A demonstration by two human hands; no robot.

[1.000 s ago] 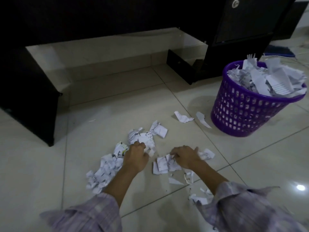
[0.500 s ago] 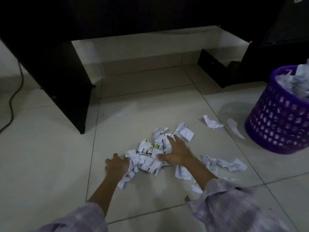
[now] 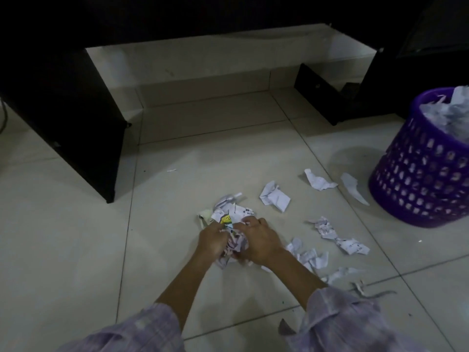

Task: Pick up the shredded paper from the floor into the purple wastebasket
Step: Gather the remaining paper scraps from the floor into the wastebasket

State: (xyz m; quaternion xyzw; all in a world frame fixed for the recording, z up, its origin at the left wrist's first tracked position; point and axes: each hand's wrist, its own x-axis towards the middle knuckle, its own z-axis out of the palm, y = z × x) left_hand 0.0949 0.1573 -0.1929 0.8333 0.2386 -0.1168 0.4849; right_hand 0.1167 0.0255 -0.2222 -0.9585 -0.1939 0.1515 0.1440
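At frame centre the left hand point(image 3: 212, 240) and right hand point(image 3: 258, 240) curl their fingers round one clump of paper point(image 3: 234, 224) pressed between them on the floor point(image 3: 76, 250); this looks like the gathering step. Next the clump needs lifting whole and carrying to the basket point(image 3: 421, 184) at the right edge, already heaped with paper. Loose scraps point(image 3: 275, 196) lie apart at right centre and lower right.
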